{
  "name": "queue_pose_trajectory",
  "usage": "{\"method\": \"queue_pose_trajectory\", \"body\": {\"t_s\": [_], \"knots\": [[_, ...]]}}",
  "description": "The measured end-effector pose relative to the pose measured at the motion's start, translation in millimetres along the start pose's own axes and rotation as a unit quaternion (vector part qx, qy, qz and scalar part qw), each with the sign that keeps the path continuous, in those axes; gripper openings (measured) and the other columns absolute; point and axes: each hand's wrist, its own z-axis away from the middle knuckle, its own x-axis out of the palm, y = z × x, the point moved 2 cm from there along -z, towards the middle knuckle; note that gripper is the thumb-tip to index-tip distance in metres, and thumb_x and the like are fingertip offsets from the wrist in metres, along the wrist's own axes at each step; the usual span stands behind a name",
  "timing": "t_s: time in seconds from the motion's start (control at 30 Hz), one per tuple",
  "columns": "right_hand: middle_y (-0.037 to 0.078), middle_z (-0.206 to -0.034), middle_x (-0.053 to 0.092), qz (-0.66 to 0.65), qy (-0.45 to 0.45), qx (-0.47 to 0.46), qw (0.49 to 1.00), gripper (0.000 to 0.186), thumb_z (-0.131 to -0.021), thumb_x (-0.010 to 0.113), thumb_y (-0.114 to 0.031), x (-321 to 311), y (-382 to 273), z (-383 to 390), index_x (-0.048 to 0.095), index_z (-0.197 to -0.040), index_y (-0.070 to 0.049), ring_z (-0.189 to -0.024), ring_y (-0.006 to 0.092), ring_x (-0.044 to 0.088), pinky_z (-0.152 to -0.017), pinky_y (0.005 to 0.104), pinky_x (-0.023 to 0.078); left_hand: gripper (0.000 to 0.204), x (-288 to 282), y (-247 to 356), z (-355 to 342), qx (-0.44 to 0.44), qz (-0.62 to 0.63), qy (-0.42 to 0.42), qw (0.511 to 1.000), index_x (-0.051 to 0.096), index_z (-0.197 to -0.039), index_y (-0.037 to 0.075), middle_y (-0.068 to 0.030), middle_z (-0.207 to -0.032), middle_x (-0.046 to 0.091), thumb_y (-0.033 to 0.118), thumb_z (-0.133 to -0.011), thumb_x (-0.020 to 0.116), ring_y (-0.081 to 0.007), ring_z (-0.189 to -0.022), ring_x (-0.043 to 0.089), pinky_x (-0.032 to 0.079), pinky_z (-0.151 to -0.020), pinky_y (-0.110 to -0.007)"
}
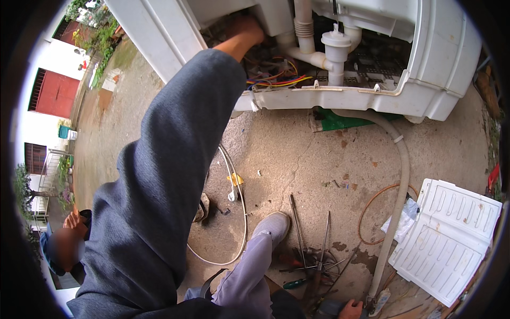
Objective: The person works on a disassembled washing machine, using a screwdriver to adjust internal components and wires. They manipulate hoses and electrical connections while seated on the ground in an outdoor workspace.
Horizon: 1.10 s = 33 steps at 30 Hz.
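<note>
My left hand (245,29) reaches through the opening of a white plastic appliance (433,80) into its dim interior; its fingers are hidden. Coloured wires (281,77) lie below it, and a white drain pipe with a capped fitting (336,50) stands to its right. My right hand (350,310) is low at the bottom edge with its fingers curled, beside the end of a grey corrugated hose (396,223); what it holds, if anything, I cannot make out.
A removed white panel (441,244) lies at right. Screwdrivers and rods (313,260) lie beside my shoe (271,226). A white cable (241,212) loops across the concrete, and a green sheet (340,122) is under the appliance. Another person (66,250) is at the far left, near buildings.
</note>
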Motion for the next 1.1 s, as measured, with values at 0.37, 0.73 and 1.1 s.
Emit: {"method": "queue_pose_trajectory", "body": {"t_s": [0.37, 0.73, 1.1], "knots": [[0.025, -0.117, 0.071, -0.019, -0.013, -0.037, 0.999, 0.053, -0.093, 0.061, -0.050, 0.9, 6.2, -2.3, 0.071, -0.120, -0.005, -0.106, 0.0445, 0.067, -0.093, 0.0527, 0.052, 0.080, -8.5, 6.2, 10.6, -0.020, 0.034, 0.006, 0.999, 0.070, -0.130, 0.012, -0.0152, -0.137, 0.066, 0.049, -0.063, 0.094, -0.0323, -0.123, 0.066, 0.055, -0.101, -0.047], [0.021, -0.123, 0.071, 0.023, -0.019, -0.010, 1.000, 0.060, -0.091, 0.062, -0.054, 10.3, 13.6, -4.1, 0.068, -0.132, -0.010, -0.112, 0.0432, 0.067, -0.098, 0.0523, 0.051, 0.072, -9.3, 8.8, 9.8, -0.017, 0.036, 0.002, 0.999, 0.071, -0.127, 0.011, -0.0149, -0.136, 0.067, 0.044, -0.067, 0.092, -0.0320, -0.123, 0.066, 0.055, -0.101, -0.047], [0.023, -0.119, 0.072, -0.015, -0.012, -0.015, 1.000, 0.054, -0.093, 0.061, -0.050, 9.6, 15.9, -7.0, 0.070, -0.125, -0.008, -0.110, 0.0435, 0.067, -0.094, 0.0509, 0.052, 0.082, 0.0, 2.2, -1.5, -0.006, 0.023, -0.004, 1.000, 0.068, -0.131, 0.010, -0.0136, -0.133, 0.067, 0.052, -0.064, 0.091, -0.0326, -0.120, 0.066, 0.055, -0.100, -0.045]]}}
